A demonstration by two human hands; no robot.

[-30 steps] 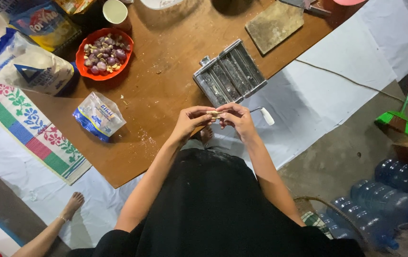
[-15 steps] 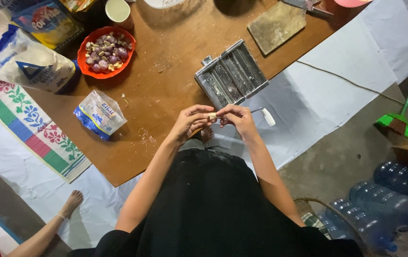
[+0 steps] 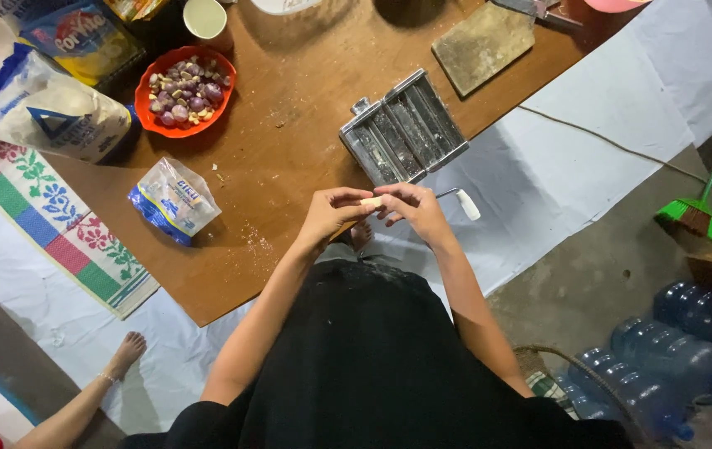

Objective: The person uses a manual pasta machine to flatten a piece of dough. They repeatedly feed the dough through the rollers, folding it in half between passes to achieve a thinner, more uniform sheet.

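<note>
Both bare forearms reach forward from the body and angle inward, so that the hands meet in front of the torso. The left hand (image 3: pixel 332 213) is curled, its fingers bent toward the right, thumb on top. The right hand (image 3: pixel 416 211) mirrors it, fingers bent toward the left. The fingertips of both hands come together, pinching a small pale piece (image 3: pixel 371 202) between them.

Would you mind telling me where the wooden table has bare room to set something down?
The widest bare patch of the table lies between the red bowl, the metal roller machine and the small packet. A narrower one separates machine and wooden board. The far left corner is crowded with bags. Both hands, left and right, pinch a pale piece at the near edge.
</note>
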